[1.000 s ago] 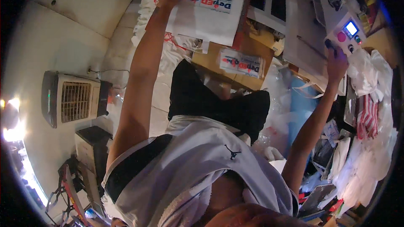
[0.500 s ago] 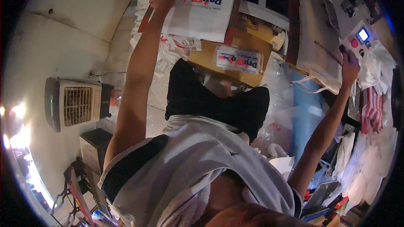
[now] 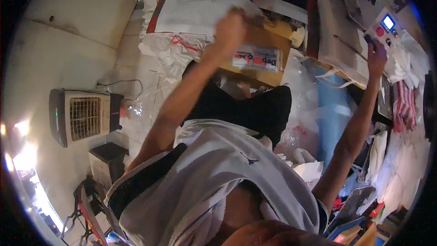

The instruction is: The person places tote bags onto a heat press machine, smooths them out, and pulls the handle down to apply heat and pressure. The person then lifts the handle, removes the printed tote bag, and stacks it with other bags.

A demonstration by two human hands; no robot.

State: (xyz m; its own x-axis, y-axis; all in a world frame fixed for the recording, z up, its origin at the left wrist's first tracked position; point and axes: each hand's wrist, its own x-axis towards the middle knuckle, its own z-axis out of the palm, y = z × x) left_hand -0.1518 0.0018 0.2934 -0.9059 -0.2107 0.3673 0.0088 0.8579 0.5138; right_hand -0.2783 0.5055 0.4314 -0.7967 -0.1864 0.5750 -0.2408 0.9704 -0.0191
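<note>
Left hand [image 3: 230,29] is blurred at 12 o'clock, fingers seemingly clamped on the white printed bag [image 3: 202,4] on the table [image 3: 266,41]; right hand [image 3: 377,57] at 2 o'clock, fingers extended, touching the control panel [image 3: 387,27]. Step looks like bag positioning on the machine; next needs a steady, aligned bag.

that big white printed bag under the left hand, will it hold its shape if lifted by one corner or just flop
Probably flops: the white printed bag lies thin and flat, like the crumpled bags beside it. It looks light for its size. The left hand is blurred, so its grip is unclear.
</note>
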